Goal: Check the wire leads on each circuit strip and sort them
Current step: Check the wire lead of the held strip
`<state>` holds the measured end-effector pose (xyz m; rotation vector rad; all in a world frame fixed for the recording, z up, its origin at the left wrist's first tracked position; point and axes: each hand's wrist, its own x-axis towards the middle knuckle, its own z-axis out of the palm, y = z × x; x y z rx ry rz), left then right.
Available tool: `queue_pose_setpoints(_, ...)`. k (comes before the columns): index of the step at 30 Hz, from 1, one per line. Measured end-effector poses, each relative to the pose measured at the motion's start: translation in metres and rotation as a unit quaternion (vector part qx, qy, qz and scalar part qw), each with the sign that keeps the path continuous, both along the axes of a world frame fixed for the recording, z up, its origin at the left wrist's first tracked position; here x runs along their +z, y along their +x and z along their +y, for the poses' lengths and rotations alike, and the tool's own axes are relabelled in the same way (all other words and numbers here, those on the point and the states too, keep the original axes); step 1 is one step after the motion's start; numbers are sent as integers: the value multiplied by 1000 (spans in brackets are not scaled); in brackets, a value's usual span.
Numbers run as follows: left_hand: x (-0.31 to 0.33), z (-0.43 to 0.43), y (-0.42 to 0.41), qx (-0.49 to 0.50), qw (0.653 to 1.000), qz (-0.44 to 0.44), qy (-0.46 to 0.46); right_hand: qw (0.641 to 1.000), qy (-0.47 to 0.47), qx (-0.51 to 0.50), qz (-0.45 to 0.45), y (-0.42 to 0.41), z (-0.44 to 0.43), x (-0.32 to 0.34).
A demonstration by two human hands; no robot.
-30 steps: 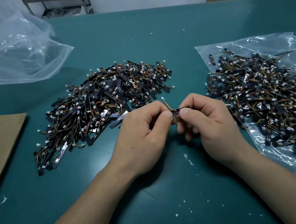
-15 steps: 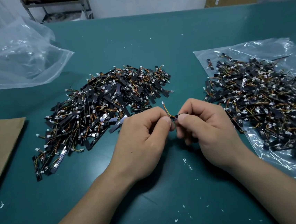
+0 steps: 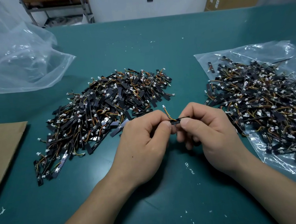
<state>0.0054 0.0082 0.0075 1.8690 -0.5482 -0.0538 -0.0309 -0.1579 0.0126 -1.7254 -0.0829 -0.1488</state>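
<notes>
A small black circuit strip [image 3: 175,121] with an orange-yellow wire lead and white connector [image 3: 163,106] is held just above the green table, between both hands. My left hand [image 3: 142,139] pinches its left end with thumb and forefinger. My right hand [image 3: 208,131] pinches its right end the same way. A large heap of the same strips [image 3: 105,112] lies on the bare table to the left of my hands. A second heap [image 3: 262,101] lies on a clear plastic sheet to the right.
A crumpled clear plastic bag [image 3: 12,60] sits at the back left. A brown cardboard sheet [image 3: 1,151] lies at the left edge. The clear sheet [image 3: 284,169] under the right heap reaches the table's right front. White specks dot the green table [image 3: 162,209].
Both hands stay together on the same strip and have barely moved. The camera has tilted a little, shifting the scene lower in the frame.
</notes>
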Motion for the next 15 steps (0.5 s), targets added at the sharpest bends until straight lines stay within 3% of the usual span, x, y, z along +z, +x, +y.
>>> queue_pose_setpoints(15,2,0,-1,2,1000,-8,3,1000,-20,-1,3,1,0,-1)
